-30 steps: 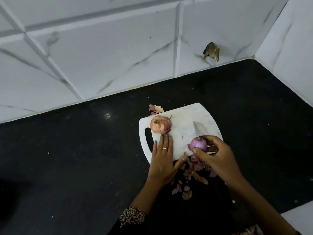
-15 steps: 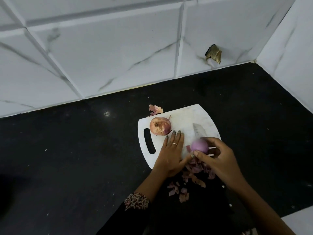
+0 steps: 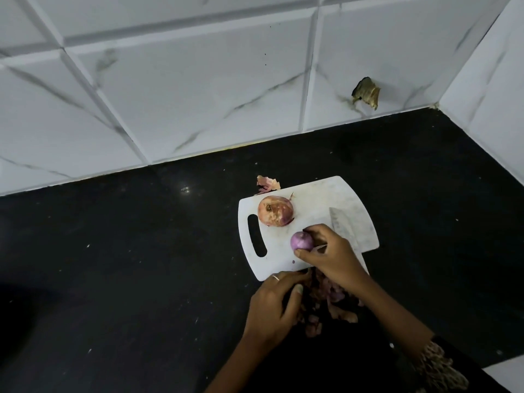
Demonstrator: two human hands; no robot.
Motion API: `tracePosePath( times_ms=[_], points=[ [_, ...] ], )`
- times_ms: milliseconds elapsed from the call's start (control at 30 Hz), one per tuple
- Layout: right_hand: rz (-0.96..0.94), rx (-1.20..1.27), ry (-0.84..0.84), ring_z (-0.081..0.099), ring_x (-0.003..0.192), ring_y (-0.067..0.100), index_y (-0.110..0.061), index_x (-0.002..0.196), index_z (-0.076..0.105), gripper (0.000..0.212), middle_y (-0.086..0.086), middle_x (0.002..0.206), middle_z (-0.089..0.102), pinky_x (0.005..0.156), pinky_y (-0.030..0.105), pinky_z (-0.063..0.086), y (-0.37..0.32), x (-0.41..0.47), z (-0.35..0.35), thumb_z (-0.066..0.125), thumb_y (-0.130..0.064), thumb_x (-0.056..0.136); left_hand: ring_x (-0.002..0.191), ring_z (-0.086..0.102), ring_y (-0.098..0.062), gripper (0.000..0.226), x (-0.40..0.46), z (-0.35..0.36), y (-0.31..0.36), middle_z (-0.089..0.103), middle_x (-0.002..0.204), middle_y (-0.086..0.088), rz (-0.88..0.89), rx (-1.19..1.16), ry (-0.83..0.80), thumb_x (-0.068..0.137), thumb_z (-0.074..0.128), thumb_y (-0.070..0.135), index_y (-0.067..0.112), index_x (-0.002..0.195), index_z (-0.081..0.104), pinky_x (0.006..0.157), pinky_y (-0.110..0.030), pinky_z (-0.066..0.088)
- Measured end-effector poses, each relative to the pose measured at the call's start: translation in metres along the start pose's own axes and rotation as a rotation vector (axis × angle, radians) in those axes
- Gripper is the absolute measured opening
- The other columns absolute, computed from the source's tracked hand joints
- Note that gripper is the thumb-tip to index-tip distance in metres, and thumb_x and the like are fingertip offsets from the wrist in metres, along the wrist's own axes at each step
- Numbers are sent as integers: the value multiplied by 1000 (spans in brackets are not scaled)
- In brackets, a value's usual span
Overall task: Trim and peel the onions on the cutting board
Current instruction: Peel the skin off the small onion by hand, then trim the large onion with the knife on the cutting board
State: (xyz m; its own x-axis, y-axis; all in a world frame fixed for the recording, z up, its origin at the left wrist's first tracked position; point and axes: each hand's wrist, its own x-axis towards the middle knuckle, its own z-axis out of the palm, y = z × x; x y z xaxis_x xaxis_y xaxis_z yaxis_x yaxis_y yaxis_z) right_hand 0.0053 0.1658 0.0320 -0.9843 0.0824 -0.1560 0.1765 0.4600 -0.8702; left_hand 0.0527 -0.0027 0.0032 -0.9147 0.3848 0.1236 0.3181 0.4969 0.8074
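While the right hand holds a peeled onion in its grip on the board, the knife lies beneath it, blade pointing away. An unpeeled onion sits near the board's handle slot, root end up. Left hand, fingers curled, rests on the counter among peels; what it grips cannot be told.

Dim, soft picture; wide-angle bending at edges, faint glare on countertop.

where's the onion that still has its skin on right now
The unpeeled brownish-pink onion sits on the white plastic cutting board, far-left part, beside its handle slot.
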Motion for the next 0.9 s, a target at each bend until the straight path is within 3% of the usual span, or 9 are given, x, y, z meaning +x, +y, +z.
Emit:
tracePosePath(
  times_ms=[67, 167, 267, 467, 567, 700, 833, 900],
  points=[
    [-36, -84, -33, 59, 100, 10, -21, 113, 59, 42, -5, 104, 65, 82, 19, 48, 5, 6, 12, 77, -29, 75, 101, 57, 2, 33, -3, -1, -3, 65, 108, 19, -57, -1, 78, 97, 35, 32, 30, 110, 66, 85, -26, 47],
    [-103, -238, -2, 53, 102, 18, -22, 115, 59, 46, -3, 106, 62, 84, 36, 48, 11, 9, 23, 76, -35, 75, 97, 57, -1, 37, -5, -3, -6, 64, 101, 19, -124, -11, 127, 97, 31, 35, 30, 103, 67, 82, -23, 46],
    [-127, -260, 28, 50, 104, 20, -20, 118, 57, 52, -4, 113, 62, 86, 43, 48, 13, 10, 27, 78, -36, 73, 96, 57, -2, 40, -5, -5, -8, 64, 99, 19, -180, -31, 140, 96, 29, 39, 29, 101, 67, 81, -21, 44],
    [-35, -179, -104, 46, 116, 13, -27, 130, 44, 75, -6, 127, 48, 96, 35, 44, 5, 9, 12, 78, -49, 68, 99, 58, -3, 37, -1, -12, -6, 63, 98, 23, -255, -77, 201, 93, 28, 44, 39, 97, 65, 81, -13, 40],
    [-17, -81, -74, 46, 111, 8, -27, 129, 47, 56, -9, 125, 48, 92, 28, 41, -12, 17, -2, 67, -47, 81, 101, 56, -2, 36, 5, -15, -4, 62, 100, 25, -292, -87, 257, 91, 31, 48, 38, 98, 65, 78, -10, 39],
    [-85, -87, 110, 57, 96, 15, -15, 114, 58, 28, 3, 113, 55, 77, 20, 43, -40, 64, -14, 64, -24, 89, 103, 52, -2, 20, 28, -19, -3, 54, 106, 21, -381, -103, 300, 92, 53, 35, 34, 111, 59, 83, -22, 46],
    [-93, -261, 49, 59, 101, 24, -6, 113, 60, 28, 14, 116, 57, 82, 23, 43, -58, 141, -6, 64, -12, 86, 119, 43, -8, 54, 70, -24, -2, 46, 130, 7, -433, -81, 282, 86, 66, 36, 24, 133, 44, 96, -28, 43],
    [-67, -312, -38, 58, 110, 25, -5, 119, 58, 35, 15, 123, 57, 89, 26, 45, -60, 172, 5, 65, -12, 86, 124, 42, -9, 69, 91, -28, 0, 43, 138, 8, -483, -79, 258, 82, 68, 45, 26, 139, 36, 92, -29, 43]
  ],
)
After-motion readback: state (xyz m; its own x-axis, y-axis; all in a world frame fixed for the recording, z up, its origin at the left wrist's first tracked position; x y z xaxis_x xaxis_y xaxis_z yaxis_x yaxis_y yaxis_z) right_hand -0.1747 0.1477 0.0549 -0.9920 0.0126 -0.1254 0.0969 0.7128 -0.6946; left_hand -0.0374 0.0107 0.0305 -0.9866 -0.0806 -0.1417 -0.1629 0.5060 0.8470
